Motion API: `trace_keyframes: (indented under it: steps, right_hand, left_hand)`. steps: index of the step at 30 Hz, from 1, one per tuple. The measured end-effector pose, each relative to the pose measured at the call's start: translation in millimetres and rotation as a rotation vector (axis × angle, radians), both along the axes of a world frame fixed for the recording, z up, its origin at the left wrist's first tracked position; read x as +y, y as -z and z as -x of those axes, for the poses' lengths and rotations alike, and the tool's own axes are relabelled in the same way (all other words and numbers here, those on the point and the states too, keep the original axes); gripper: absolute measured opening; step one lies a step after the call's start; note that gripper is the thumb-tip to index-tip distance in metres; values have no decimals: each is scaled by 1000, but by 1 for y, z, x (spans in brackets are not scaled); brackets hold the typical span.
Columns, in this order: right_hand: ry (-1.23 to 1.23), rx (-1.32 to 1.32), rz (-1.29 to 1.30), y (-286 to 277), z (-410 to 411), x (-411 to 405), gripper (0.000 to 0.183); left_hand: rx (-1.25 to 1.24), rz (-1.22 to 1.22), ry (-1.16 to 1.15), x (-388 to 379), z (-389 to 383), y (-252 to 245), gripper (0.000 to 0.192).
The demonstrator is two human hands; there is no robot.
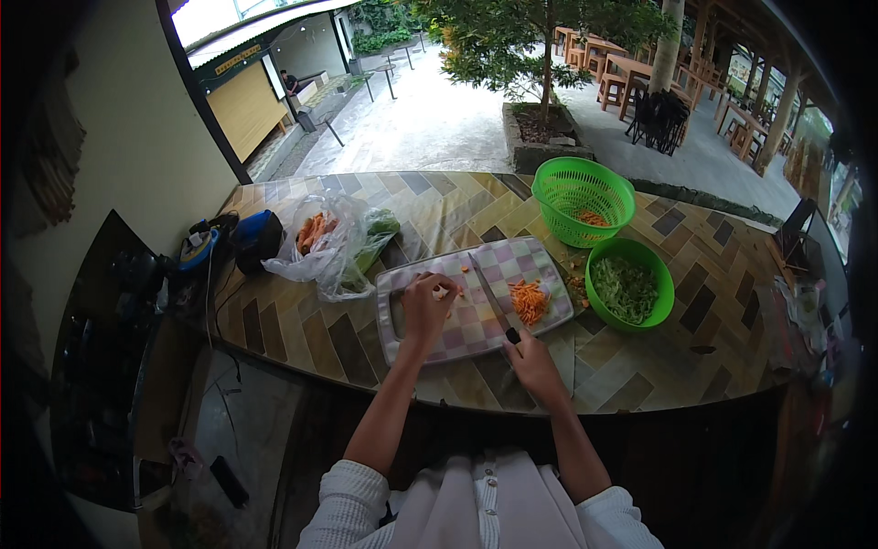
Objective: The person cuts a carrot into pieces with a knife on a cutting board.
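Note:
My right hand [531,364] grips the black handle of a kitchen knife [490,294], whose blade points away from me across the checkered cutting board [473,336]. Over the board's left half, my left hand [426,305] has its fingers bent and drawn together. Small pale and orange bits show by its fingertips, but whether it holds any of them is unclear. A pile of carrot strips [529,302] lies right of the blade. One small carrot piece [465,269] rests near the knife tip.
Behind the board's right end stands a green colander [583,178] with carrot strips inside. Nearer is a green bowl [667,291] of shredded pale-green vegetable. Carrots [317,232] sit in a clear plastic bag [295,271] at left, beside a blue-and-black object [257,237]. Scraps [576,288] litter the tabletop.

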State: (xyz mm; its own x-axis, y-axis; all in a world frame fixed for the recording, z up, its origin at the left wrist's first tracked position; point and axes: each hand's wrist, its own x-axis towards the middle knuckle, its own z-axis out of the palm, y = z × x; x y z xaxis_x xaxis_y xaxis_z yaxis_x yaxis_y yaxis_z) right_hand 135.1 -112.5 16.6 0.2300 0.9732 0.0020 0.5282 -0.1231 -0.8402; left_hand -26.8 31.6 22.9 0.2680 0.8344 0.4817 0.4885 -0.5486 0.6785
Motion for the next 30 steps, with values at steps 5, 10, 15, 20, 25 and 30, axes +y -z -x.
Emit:
trace_keyframes:
  steps: [5, 10, 15, 20, 25, 30]
  right_hand:
    - [-31, 30, 12, 2, 1, 3, 28]
    - [-20, -8, -27, 8, -1, 3, 29]
    - [-62, -5, -63, 4, -5, -2, 29]
    - [35, -170, -11, -4, -12, -3, 30]
    - [110, -158, 57, -11, -19, -12, 31]
    - [46, -87, -24, -19, -8, -16, 30]
  left_hand:
    - [257, -61, -58, 45, 46, 5, 19]
    - [415, 214, -19, 57, 44, 4, 16]
    - [371, 170, 12, 57, 47, 4, 12]
    - [465, 13, 0, 50, 55, -1, 11]
    - [117, 95, 136, 3, 15, -26, 11]
    - [200, 107, 279, -28, -23, -2, 12]
